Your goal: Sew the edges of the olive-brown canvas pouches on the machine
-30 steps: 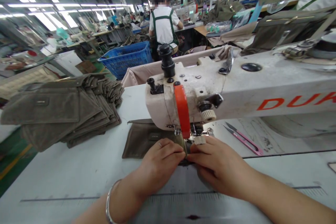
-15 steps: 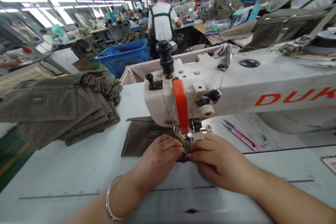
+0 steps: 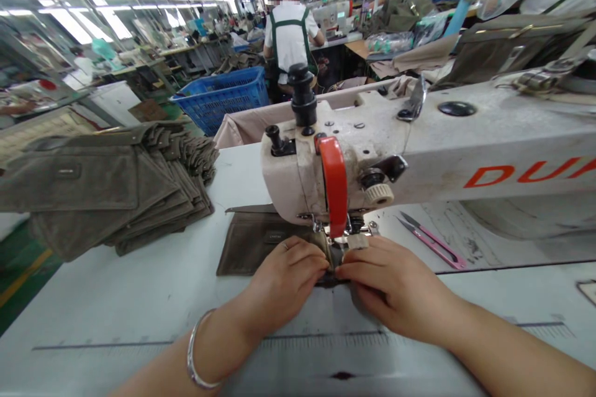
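A white sewing machine (image 3: 419,142) with a red guard (image 3: 336,183) stands across the table. Under its presser foot lies an olive-brown fabric piece (image 3: 254,239). My left hand (image 3: 284,282), with a ring and a silver bracelet at the wrist, presses curled fingers on the fabric just left of the needle. My right hand (image 3: 395,288) pinches the fabric edge just right of the needle. The fingertips of both hands nearly meet below the foot.
A tall stack of the same olive fabric pieces (image 3: 112,183) lies at the table's left. Pink thread snips (image 3: 431,240) rest right of the needle. A blue basket (image 3: 223,96) and a person in a green apron (image 3: 291,31) are behind the machine.
Both hands stay at the needle with the same grip. The view has shifted slightly, so the machine sits a little further right in the picture.
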The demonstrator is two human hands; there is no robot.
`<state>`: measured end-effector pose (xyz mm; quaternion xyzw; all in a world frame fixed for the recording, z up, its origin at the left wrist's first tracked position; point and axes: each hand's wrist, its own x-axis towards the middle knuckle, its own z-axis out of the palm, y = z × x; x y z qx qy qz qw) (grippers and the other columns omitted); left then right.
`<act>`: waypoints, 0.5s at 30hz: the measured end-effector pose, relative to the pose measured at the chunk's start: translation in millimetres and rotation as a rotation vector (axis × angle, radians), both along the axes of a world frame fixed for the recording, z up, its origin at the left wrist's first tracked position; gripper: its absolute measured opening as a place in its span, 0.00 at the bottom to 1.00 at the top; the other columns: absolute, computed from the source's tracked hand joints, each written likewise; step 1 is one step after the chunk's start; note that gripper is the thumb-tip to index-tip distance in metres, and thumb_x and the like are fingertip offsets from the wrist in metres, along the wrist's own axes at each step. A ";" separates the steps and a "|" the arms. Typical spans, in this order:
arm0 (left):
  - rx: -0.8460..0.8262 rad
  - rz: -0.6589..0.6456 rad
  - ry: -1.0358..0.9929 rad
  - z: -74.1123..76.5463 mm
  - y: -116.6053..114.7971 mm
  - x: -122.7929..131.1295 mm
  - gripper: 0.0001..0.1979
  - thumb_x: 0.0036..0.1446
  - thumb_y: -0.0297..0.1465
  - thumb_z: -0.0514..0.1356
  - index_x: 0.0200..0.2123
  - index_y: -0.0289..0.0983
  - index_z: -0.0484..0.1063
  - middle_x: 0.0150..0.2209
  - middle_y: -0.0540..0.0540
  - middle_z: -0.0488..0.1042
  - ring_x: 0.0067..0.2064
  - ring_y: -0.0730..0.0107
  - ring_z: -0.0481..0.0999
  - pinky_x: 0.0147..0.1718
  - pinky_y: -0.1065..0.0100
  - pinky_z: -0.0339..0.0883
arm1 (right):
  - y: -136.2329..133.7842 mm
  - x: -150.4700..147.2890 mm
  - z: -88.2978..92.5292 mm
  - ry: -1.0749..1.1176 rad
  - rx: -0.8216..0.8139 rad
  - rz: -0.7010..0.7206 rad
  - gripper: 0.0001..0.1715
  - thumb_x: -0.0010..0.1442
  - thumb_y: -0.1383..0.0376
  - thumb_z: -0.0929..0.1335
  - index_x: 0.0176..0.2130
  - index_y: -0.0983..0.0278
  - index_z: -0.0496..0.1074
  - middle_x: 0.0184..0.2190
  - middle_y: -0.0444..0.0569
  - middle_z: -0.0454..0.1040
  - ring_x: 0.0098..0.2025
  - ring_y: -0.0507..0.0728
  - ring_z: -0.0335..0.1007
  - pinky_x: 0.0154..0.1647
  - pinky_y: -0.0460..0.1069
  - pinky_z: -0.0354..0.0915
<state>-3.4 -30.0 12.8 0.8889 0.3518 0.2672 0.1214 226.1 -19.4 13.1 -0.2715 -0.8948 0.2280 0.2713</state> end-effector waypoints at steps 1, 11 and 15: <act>0.003 0.011 0.000 0.9 -0.2 0.5 0.08 0.64 0.21 0.54 0.43 0.35 0.70 0.41 0.45 0.75 0.43 0.66 0.72 0.47 0.62 0.68 | 0.2 -0.6 0.6 0.010 0.001 -0.019 0.18 0.58 0.76 0.63 0.45 0.64 0.73 0.36 0.49 0.72 0.41 0.59 0.65 0.43 0.56 0.61; -0.123 0.082 0.096 9.8 -2.7 -0.6 0.18 0.54 0.19 0.58 0.48 0.37 0.67 0.52 0.42 0.68 0.54 0.59 0.68 0.56 0.56 0.63 | 6.9 54.5 -3.1 -0.345 0.308 -0.626 0.18 0.63 0.63 0.64 0.49 0.69 0.72 0.46 0.60 0.71 0.47 0.67 0.67 0.49 0.62 0.64; -0.127 0.053 0.101 7.0 1.0 -3.8 0.27 0.46 0.10 0.51 0.48 0.37 0.66 0.53 0.43 0.69 0.55 0.62 0.67 0.58 0.58 0.61 | 7.3 87.3 -16.6 -0.510 0.329 -0.661 0.17 0.65 0.64 0.60 0.49 0.68 0.71 0.41 0.57 0.72 0.42 0.65 0.70 0.46 0.60 0.66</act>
